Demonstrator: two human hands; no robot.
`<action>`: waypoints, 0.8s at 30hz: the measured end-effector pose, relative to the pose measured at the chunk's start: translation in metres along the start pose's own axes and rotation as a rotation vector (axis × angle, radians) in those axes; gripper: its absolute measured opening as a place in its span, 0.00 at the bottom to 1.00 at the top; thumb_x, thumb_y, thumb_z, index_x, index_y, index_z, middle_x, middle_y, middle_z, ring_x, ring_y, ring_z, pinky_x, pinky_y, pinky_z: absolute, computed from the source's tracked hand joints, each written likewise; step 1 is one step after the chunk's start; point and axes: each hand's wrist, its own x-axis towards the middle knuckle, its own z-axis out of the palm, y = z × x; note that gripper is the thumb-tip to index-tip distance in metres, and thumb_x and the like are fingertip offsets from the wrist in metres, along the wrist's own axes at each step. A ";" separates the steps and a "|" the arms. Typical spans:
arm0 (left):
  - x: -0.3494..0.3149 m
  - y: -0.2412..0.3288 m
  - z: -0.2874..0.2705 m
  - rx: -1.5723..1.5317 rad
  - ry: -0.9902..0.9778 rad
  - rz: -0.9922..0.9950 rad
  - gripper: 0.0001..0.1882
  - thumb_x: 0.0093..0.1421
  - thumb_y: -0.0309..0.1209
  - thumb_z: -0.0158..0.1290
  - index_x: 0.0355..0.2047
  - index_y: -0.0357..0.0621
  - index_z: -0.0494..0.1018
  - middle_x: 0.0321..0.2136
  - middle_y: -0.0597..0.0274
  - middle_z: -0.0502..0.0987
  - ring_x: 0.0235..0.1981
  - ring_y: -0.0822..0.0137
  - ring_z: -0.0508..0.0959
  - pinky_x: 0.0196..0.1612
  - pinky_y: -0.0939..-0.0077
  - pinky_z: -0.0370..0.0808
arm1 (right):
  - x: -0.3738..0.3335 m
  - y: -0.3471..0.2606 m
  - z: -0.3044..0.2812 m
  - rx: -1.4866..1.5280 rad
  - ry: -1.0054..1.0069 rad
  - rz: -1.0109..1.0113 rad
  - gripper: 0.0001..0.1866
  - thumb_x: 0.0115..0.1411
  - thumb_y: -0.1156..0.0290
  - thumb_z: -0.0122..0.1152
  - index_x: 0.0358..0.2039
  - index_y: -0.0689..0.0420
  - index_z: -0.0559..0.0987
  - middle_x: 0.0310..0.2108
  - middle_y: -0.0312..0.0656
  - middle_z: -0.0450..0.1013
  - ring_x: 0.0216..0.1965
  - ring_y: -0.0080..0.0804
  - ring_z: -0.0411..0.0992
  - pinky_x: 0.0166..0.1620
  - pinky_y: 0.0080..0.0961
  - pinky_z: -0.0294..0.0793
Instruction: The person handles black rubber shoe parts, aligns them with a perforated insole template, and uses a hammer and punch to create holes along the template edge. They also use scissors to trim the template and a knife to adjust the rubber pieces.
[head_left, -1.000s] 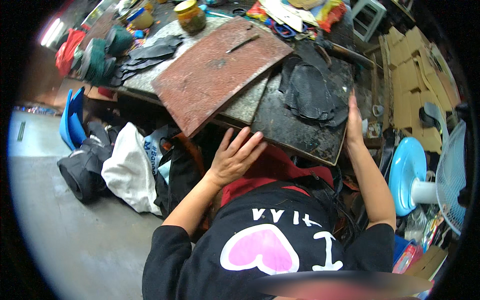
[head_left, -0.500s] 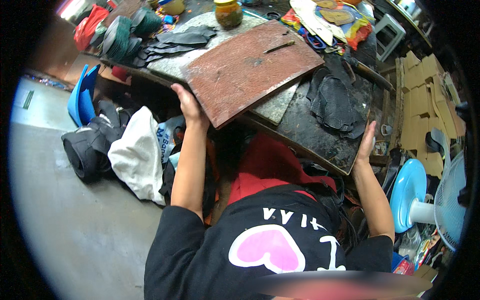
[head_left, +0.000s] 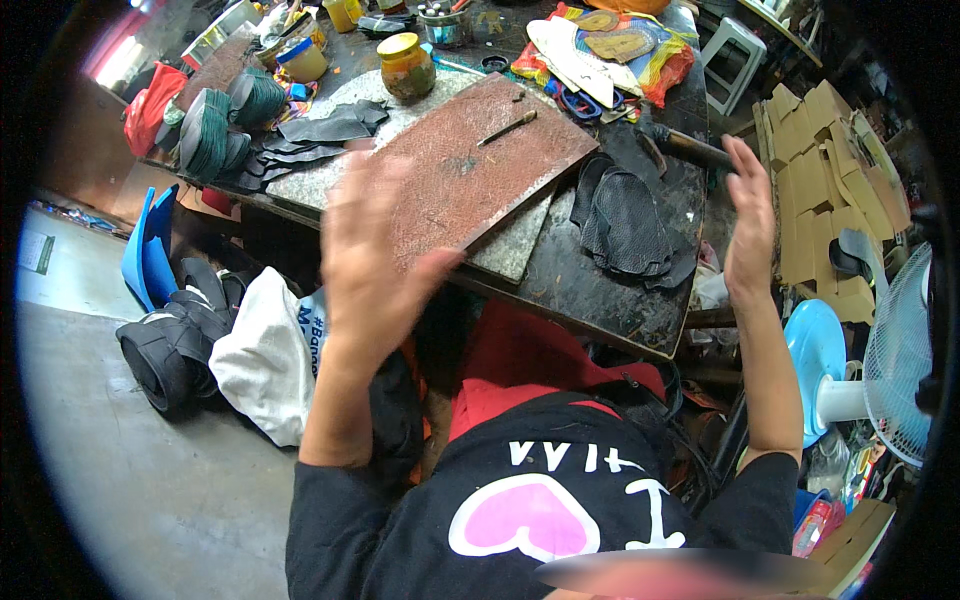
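My left hand (head_left: 370, 250) is raised over the near left corner of a reddish-brown board (head_left: 480, 170). It is smeared by motion, but the thumb stands apart from the stretched fingers and nothing is held. Beyond the table's right edge, my right hand (head_left: 750, 215) is up in the air with its fingers extended, empty, near the dark handle of a tool (head_left: 700, 150). A slim pen-like tool (head_left: 507, 128) lies on the board, which rests askew on a pale grey slab (head_left: 518, 255). To the right of the board sit stacked black leather pieces (head_left: 628, 225).
The dark worktable (head_left: 610, 310) also carries a yellow-lidded jar (head_left: 406, 66), dark strips (head_left: 330, 128), green cord spools (head_left: 208, 135) and cut-out patterns on a colourful bag (head_left: 610, 45). A blue-and-white fan (head_left: 890, 360) and cardboard boxes (head_left: 815, 190) stand at right. A white cloth bag (head_left: 262, 350) lies at left.
Both hands have risen from beside the table's edges; the left now passes in front of the board's corner. The whole view has shifted slightly, and the board with its tool looks unmoved on the table.
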 end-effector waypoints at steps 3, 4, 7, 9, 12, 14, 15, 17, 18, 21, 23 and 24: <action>0.005 0.026 0.040 0.392 -0.411 -0.089 0.47 0.53 0.62 0.57 0.65 0.45 0.62 0.68 0.43 0.55 0.68 0.37 0.54 0.66 0.36 0.51 | 0.032 -0.009 0.034 -0.346 -0.251 -0.220 0.25 0.64 0.66 0.56 0.61 0.59 0.70 0.63 0.48 0.66 0.67 0.42 0.59 0.68 0.36 0.53; 0.002 0.028 0.052 0.456 -0.346 -0.094 0.45 0.54 0.60 0.57 0.64 0.46 0.63 0.66 0.44 0.58 0.67 0.37 0.56 0.65 0.35 0.53 | 0.042 -0.008 0.049 -0.391 -0.335 -0.269 0.26 0.64 0.67 0.56 0.62 0.60 0.69 0.63 0.49 0.66 0.67 0.41 0.59 0.69 0.36 0.53; -0.006 0.008 0.067 0.523 -0.244 0.004 0.38 0.56 0.55 0.57 0.61 0.48 0.67 0.62 0.47 0.66 0.63 0.37 0.63 0.62 0.35 0.59 | 0.062 0.002 0.092 -0.526 -0.559 -0.299 0.26 0.65 0.67 0.55 0.63 0.58 0.68 0.61 0.52 0.68 0.65 0.44 0.62 0.67 0.36 0.56; -0.009 -0.015 0.062 0.491 -0.178 0.115 0.30 0.58 0.49 0.56 0.59 0.51 0.70 0.57 0.51 0.72 0.58 0.38 0.69 0.58 0.38 0.66 | 0.072 0.013 0.114 -0.439 -0.655 -0.193 0.25 0.66 0.66 0.54 0.63 0.59 0.68 0.60 0.53 0.68 0.62 0.43 0.65 0.65 0.33 0.60; -0.007 -0.047 0.042 0.412 -0.216 0.247 0.29 0.58 0.46 0.57 0.59 0.52 0.71 0.58 0.54 0.72 0.58 0.42 0.70 0.60 0.47 0.68 | 0.086 0.029 0.135 -0.372 -0.694 -0.121 0.25 0.68 0.65 0.52 0.63 0.60 0.67 0.59 0.53 0.69 0.60 0.42 0.69 0.61 0.31 0.65; -0.003 -0.057 0.032 0.349 -0.240 0.289 0.28 0.57 0.45 0.58 0.58 0.52 0.72 0.57 0.57 0.73 0.57 0.42 0.71 0.60 0.49 0.68 | 0.096 0.040 0.146 -0.374 -0.704 -0.153 0.25 0.69 0.64 0.50 0.63 0.60 0.67 0.59 0.53 0.69 0.60 0.43 0.69 0.61 0.31 0.65; -0.001 -0.060 0.030 0.315 -0.248 0.306 0.28 0.57 0.44 0.58 0.57 0.52 0.73 0.57 0.59 0.73 0.57 0.43 0.71 0.60 0.50 0.69 | 0.101 0.044 0.151 -0.401 -0.687 -0.154 0.25 0.69 0.64 0.50 0.63 0.61 0.67 0.59 0.54 0.69 0.60 0.43 0.68 0.61 0.31 0.64; 0.004 -0.064 0.026 0.296 -0.264 0.360 0.27 0.56 0.44 0.59 0.56 0.53 0.74 0.56 0.61 0.74 0.57 0.43 0.72 0.60 0.51 0.69 | 0.108 0.053 0.162 -0.419 -0.644 -0.192 0.24 0.69 0.64 0.50 0.63 0.61 0.68 0.59 0.54 0.69 0.60 0.43 0.68 0.62 0.31 0.64; 0.007 -0.067 0.025 0.283 -0.264 0.394 0.26 0.56 0.43 0.59 0.55 0.53 0.74 0.56 0.62 0.74 0.56 0.44 0.72 0.60 0.52 0.69 | 0.110 0.057 0.168 -0.390 -0.630 -0.219 0.24 0.70 0.63 0.49 0.61 0.63 0.69 0.59 0.55 0.68 0.61 0.45 0.67 0.63 0.32 0.63; 0.014 -0.078 0.020 0.208 -0.255 0.425 0.26 0.56 0.43 0.59 0.55 0.54 0.75 0.56 0.64 0.75 0.57 0.46 0.72 0.61 0.53 0.69 | 0.113 0.065 0.178 -0.594 -0.635 -0.294 0.25 0.70 0.60 0.49 0.60 0.64 0.70 0.60 0.55 0.67 0.62 0.48 0.65 0.64 0.34 0.62; 0.016 -0.084 0.017 0.142 -0.250 0.383 0.21 0.54 0.41 0.62 0.48 0.52 0.78 0.51 0.64 0.78 0.54 0.49 0.75 0.59 0.57 0.71 | 0.114 0.067 0.179 -0.608 -0.622 -0.330 0.25 0.70 0.59 0.48 0.59 0.64 0.71 0.60 0.54 0.67 0.63 0.48 0.64 0.65 0.34 0.61; 0.019 -0.088 0.015 0.070 -0.254 0.354 0.20 0.53 0.40 0.63 0.46 0.51 0.79 0.48 0.63 0.80 0.52 0.50 0.76 0.58 0.58 0.73 | 0.116 0.068 0.178 -0.635 -0.640 -0.332 0.25 0.70 0.58 0.48 0.59 0.63 0.71 0.60 0.54 0.67 0.63 0.48 0.64 0.65 0.34 0.61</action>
